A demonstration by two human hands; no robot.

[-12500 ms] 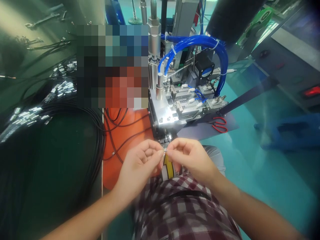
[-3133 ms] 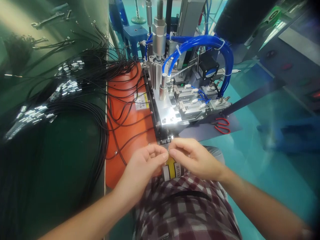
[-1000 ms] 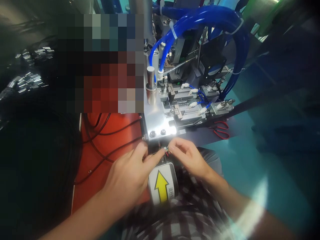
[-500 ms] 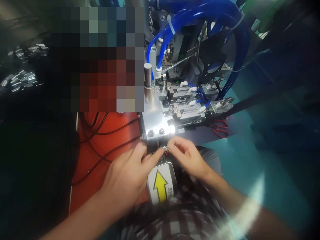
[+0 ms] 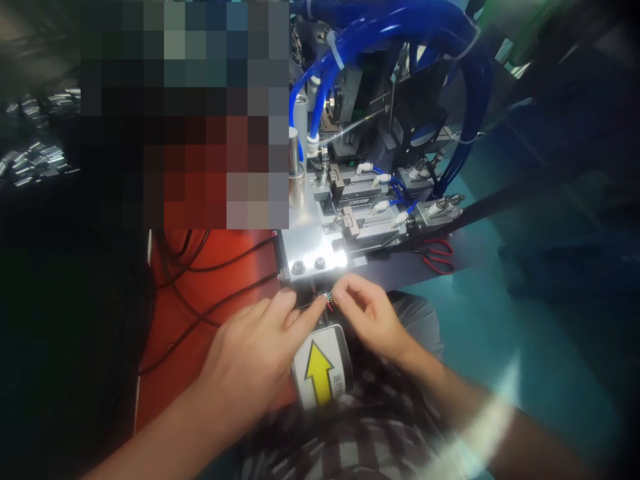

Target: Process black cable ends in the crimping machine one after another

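Thin coloured wires (image 5: pixel 329 305), a red one among them, fan out in front of the machine's metal block (image 5: pixel 311 248). My left hand (image 5: pixel 257 340) is closed, pinching these wires near the tip of its index finger and thumb. From the other side my right hand (image 5: pixel 369 312) meets them with thumb and index finger pressed together at the wire ends. How many strands lie between those right fingertips is too small to make out. Just below the wires is a white panel with a yellow arrow (image 5: pixel 319 373).
Black cables (image 5: pixel 235 255) run over the red surface (image 5: pixel 200 293) on the left. Pneumatic cylinders (image 5: pixel 373 223) and thick blue hoses (image 5: pixel 400 30) fill the machine behind. Red-handled pliers or scissors (image 5: pixel 439 257) lie at the right. A pixelated patch hides the upper left.
The view has shifted slightly, moving the machine a little left in the picture. Both hands keep nearly the same pose at the wires.
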